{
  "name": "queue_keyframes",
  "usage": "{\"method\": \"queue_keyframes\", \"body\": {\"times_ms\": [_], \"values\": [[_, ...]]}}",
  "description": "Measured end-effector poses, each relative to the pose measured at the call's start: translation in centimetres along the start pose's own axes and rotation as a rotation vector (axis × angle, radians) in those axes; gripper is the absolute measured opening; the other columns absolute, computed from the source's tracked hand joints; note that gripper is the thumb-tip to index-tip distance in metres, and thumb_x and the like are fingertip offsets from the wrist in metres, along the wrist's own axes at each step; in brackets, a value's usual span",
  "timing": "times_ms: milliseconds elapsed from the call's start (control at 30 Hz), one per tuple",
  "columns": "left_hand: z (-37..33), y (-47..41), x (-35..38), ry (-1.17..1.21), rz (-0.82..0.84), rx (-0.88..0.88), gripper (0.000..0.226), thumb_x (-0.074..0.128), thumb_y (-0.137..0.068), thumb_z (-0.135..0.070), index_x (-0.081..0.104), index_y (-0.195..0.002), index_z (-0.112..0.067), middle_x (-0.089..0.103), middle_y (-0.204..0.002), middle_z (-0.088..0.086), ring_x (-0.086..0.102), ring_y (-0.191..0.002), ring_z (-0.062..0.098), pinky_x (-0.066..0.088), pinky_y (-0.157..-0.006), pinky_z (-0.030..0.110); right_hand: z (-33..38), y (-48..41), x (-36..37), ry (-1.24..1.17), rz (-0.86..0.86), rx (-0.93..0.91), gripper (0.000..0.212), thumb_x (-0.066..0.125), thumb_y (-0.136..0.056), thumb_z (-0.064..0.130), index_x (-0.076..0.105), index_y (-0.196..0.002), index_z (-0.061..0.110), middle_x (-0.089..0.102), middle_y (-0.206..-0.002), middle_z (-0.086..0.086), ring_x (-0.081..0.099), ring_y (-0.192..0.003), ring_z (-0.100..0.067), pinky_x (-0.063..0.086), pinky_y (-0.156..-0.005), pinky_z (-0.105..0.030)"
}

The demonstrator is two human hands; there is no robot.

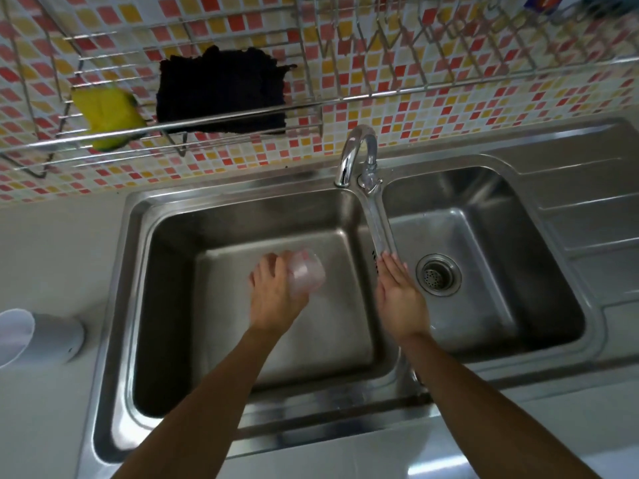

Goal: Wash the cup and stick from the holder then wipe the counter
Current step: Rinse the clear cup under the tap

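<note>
Hands over sink (114, 305): left hand (273, 299) grips cup (307, 273); right hand (401, 295) flat, empty.

We see a steel double sink (114, 305) with a drain (438, 274) in the right basin and a curved tap (359, 150) at the back between the basins. Above, on the tiled wall (449, 98), a wire rack (242, 114) holds a yellow sponge (107, 117) and, beside it, a black cloth (221, 93)
</note>
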State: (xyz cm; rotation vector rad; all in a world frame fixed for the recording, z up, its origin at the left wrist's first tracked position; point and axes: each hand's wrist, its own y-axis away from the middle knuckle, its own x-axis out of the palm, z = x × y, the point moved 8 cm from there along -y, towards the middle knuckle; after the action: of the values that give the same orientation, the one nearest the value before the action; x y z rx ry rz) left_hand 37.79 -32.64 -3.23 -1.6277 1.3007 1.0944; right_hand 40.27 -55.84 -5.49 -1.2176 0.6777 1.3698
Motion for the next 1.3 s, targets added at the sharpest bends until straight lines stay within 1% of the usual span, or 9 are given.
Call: {"method": "queue_keyframes", "body": {"times_ms": [233, 533, 633, 800, 867, 967, 1067, 1133, 1300], "values": [[0.7, 1.4, 0.8, -0.355, 0.031, 0.086, 0.077, 0.083, -0.054, -0.035, 0.050, -0.122, -0.020, 0.054, -0.109, 0.013, 0.053, -0.092, 0.030, 0.040, -0.081, 0.042, -0.1, 0.0, 0.2, -0.018, 0.005, 0.025, 0.045, 0.034, -0.096, 0.018, 0.055, -0.133, 0.002, 0.054, -0.139, -0.013, 0.048, -0.132, -0.025, 0.027, -0.113, -0.038], [0.7, 2.2, 0.1, -0.668, 0.049, 0.307, 0.082, 0.077, -0.049, -0.010, 0.048, -0.125, -0.020, 0.047, -0.120, 0.011, 0.044, -0.107, 0.028, 0.034, -0.091, 0.044, -0.2, -0.1, 0.0, -0.053, -0.014, 0.031, 0.040, 0.055, -0.093, 0.004, 0.054, -0.133, 0.000, 0.052, -0.140, -0.014, 0.047, -0.133, -0.028, 0.024, -0.115, -0.038], [0.6, 2.4, -0.5, -0.733, 0.058, 0.388, 0.089, 0.065, -0.044, -0.005, 0.045, -0.130, -0.021, 0.048, -0.125, 0.010, 0.046, -0.113, 0.028, 0.039, -0.095, 0.046, -0.3, -0.1, 0.1, -0.044, 0.001, 0.025, 0.040, 0.053, -0.095, 0.006, 0.052, -0.135, 0.000, 0.051, -0.142, -0.014, 0.044, -0.135, -0.027, 0.023, -0.115, -0.034], [-0.2, 3.1, -2.0, -0.775, -0.045, 0.494, 0.069, 0.025, -0.065, -0.002, 0.048, -0.128, -0.019, 0.052, -0.124, 0.009, 0.055, -0.111, 0.027, 0.047, -0.092, 0.045, -0.5, -0.1, 0.5, -0.080, 0.016, 0.032, 0.039, 0.051, -0.096, 0.005, 0.052, -0.135, 0.000, 0.050, -0.143, -0.014, 0.042, -0.136, -0.027, 0.023, -0.116, -0.033], [0.1, 3.3, -2.7, -0.766, -0.080, 0.463, 0.063, 0.037, -0.069, -0.004, 0.047, -0.129, -0.020, 0.050, -0.127, 0.010, 0.053, -0.114, 0.027, 0.044, -0.094, 0.046, -0.6, -0.2, 0.5, -0.093, 0.040, 0.040, 0.040, 0.050, -0.096, 0.004, 0.051, -0.136, 0.000, 0.048, -0.144, -0.014, 0.040, -0.137, -0.029, 0.022, -0.116, -0.034], [2.0, 3.6, -4.4, -0.701, -0.044, 0.263, 0.085, 0.072, -0.057, -0.014, 0.040, -0.136, -0.019, 0.041, -0.129, 0.012, 0.046, -0.116, 0.029, 0.039, -0.097, 0.049, -0.4, -0.3, 0.6, -0.085, 0.098, 0.047, 0.041, 0.050, -0.095, 0.000, 0.049, -0.136, -0.003, 0.046, -0.144, -0.018, 0.039, -0.138, -0.033, 0.020, -0.117, -0.038], [3.5, 4.9, -7.3, -0.568, -0.063, 0.113, 0.079, 0.073, -0.065, -0.023, 0.044, -0.138, -0.015, 0.050, -0.123, 0.013, 0.051, -0.109, 0.030, 0.041, -0.098, 0.054, 0.9, -0.8, 0.0, -0.061, 0.229, 0.113, 0.044, 0.049, -0.095, 0.001, 0.045, -0.138, -0.004, 0.042, -0.147, -0.020, 0.033, -0.141, -0.034, 0.023, -0.117, -0.039], [4.6, 6.1, -9.2, -0.465, -0.090, 0.040, 0.080, 0.078, -0.062, -0.029, 0.049, -0.135, -0.014, 0.054, -0.119, 0.014, 0.054, -0.106, 0.032, 0.039, -0.100, 0.058, 3.3, -0.7, -1.4, -0.077, 0.267, 0.161, 0.044, 0.053, -0.094, 0.009, 0.046, -0.137, -0.001, 0.047, -0.144, -0.019, 0.041, -0.135, -0.034, 0.033, -0.110, -0.038], [7.7, 8.1, -12.9, -0.272, -0.149, -0.131, 0.082, 0.081, -0.061, -0.043, 0.049, -0.132, -0.015, 0.056, -0.127, 0.009, 0.057, -0.110, 0.031, 0.037, -0.103, 0.059, 14.8, -0.7, -7.4, -0.324, 0.062, 0.013, 0.043, 0.060, -0.092, 0.018, 0.054, -0.133, 0.008, 0.061, -0.128, -0.013, 0.058, -0.116, -0.030, 0.045, -0.100, -0.036]]}}
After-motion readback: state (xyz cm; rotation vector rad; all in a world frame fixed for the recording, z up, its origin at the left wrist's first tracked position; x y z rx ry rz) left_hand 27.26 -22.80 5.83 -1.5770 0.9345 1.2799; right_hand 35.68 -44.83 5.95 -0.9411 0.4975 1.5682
